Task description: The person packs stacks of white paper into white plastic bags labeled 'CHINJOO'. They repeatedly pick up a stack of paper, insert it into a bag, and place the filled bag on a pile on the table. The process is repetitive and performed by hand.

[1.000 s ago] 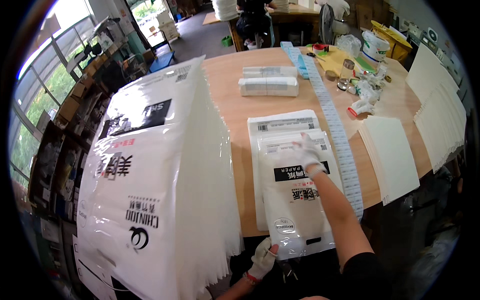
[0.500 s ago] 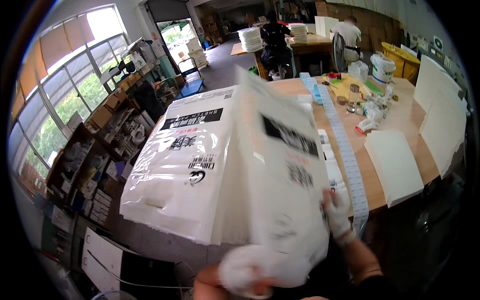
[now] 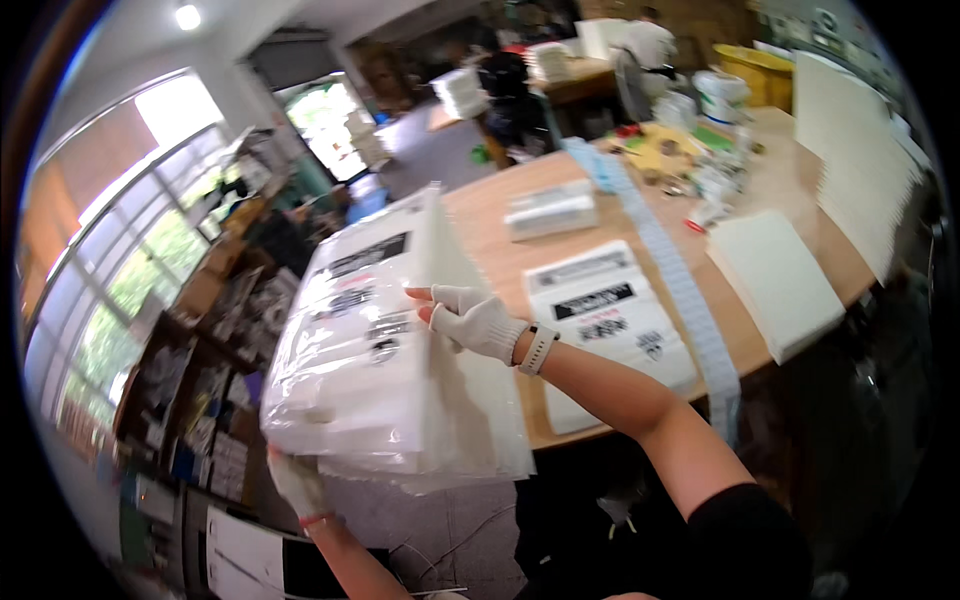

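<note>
A stack of clear plastic-wrapped packs of white sheets (image 3: pixel 350 390) with black printing lies at the table's left side, its near end jutting past the edge. My left hand (image 3: pixel 297 485), in a white glove, holds the near left corner; its fingertips are hidden by the pack. My right hand (image 3: pixel 470 318) wears a white glove with bare fingertips and a pale watch band. It is open at the stack's right edge, index finger stretched left over the top pack. Another printed pack (image 3: pixel 610 335) lies flat on the table to the right, under my right forearm.
A smaller wrapped bundle (image 3: pixel 550 210) sits farther back on the wooden table (image 3: pixel 480 205). A pale blue printed strip (image 3: pixel 670 270) runs down it, with white sheets (image 3: pixel 775 280) beyond. A white bucket (image 3: pixel 720 97) and clutter stand at the back; shelves (image 3: pixel 200 400) line the left.
The pack I held upright between both hands is now down at the stack. My left hand went left to the near corner; my right hand crossed left onto the stack's right edge. My view shifted.
</note>
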Demonstrator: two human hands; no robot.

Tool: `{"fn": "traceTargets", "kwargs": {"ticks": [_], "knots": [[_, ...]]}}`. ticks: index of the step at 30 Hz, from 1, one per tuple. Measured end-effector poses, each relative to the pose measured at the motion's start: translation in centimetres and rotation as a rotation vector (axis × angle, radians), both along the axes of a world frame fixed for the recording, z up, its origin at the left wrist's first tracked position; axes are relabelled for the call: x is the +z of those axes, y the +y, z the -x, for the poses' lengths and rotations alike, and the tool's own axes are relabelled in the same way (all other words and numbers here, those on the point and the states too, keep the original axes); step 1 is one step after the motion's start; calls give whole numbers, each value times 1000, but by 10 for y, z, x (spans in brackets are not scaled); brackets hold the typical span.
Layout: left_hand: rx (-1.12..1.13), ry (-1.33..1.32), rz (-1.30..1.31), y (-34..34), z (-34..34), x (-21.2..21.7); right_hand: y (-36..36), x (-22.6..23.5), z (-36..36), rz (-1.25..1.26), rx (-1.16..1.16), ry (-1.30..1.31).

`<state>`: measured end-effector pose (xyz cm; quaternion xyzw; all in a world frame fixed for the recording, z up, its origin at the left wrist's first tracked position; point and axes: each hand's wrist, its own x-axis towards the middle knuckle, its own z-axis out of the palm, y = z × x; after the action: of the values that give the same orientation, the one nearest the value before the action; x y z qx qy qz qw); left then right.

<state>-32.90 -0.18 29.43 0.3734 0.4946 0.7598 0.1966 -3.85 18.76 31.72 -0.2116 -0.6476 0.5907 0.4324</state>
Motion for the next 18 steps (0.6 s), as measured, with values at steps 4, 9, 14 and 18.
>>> {"fn": "traceTargets", "kwargs": {"ticks": [4, 9, 14, 18], "knots": [[297, -205, 160, -26, -24, -136, -1, -97, -98, 33, -223, 55], [45, -194, 728, -100, -100, -322, -24, -212, -337, -483, -748, -1209], [-390, -153, 1062, -61, -194, -327, -75, -230, -474, -336, -1004, -1552], [-807, 204, 879, -5, -264, -270, -74, -227, -492, -170, -1036, -1255]]}}
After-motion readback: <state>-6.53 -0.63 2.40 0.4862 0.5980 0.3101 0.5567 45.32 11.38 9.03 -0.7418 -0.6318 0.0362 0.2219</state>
